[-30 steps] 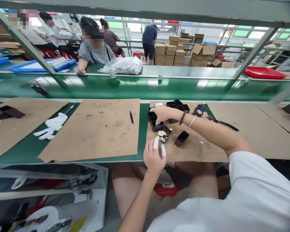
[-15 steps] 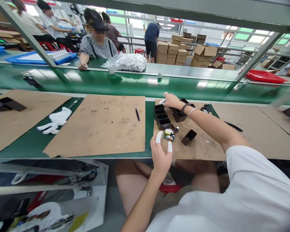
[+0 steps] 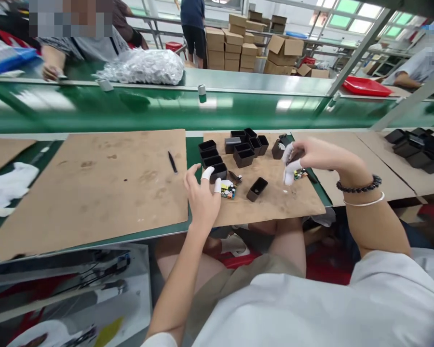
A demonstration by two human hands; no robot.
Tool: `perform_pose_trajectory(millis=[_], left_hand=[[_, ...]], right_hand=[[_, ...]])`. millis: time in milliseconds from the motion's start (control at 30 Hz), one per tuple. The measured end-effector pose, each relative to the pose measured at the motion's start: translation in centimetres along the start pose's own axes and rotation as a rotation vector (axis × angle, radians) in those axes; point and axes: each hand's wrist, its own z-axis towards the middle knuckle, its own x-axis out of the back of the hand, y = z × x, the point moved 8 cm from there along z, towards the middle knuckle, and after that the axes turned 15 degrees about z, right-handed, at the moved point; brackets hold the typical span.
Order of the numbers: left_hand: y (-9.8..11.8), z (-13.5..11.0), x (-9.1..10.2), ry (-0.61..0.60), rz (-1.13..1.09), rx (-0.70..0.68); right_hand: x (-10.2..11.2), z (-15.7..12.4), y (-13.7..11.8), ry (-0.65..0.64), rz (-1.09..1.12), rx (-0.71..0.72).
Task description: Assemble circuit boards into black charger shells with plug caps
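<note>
My left hand hovers over the cardboard mat, its fingers spread and two fingertips in white cots, holding nothing. Just right of it lies a small colourful circuit board, and beyond that a single black plastic shell. My right hand is over the mat's right edge, fingers curled in a pinch on something small and dark that I cannot make out. A little circuit board shows under this hand. Several black shells stand in rows behind.
A larger cardboard sheet with a black pen lies to the left, white gloves beyond it. The green conveyor runs behind, where other people work. More black shells sit far right.
My right hand has swung from the rows of shells to the mat's right edge and closed in a pinch. My left hand drifted slightly up and left. The view has shifted rightward.
</note>
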Motion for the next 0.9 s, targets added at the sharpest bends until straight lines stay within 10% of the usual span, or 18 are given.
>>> perform_pose_trajectory(millis=[100, 233, 633, 900], left_hand=[[3.4, -1.0, 0.8, 0.021, -0.171, -0.102], [7.2, -2.9, -2.2, -0.359, -0.309, -0.105], [7.4, -4.5, -6.6, -0.781, -0.474, 0.203], [7.3, -3.9, -3.9, -0.636, -0.535, 0.369]], right_hand=[[-1.5, 0.6, 4.6, -0.065, 0.018, -0.187], [-1.3, 2.2, 6.3, 0.069, 0.051, -0.198], [-4.4, 0.0, 7.1, 0.031, -0.421, -0.032], [-6.6, -2.3, 7.5, -0.289, 1.103, 0.124]])
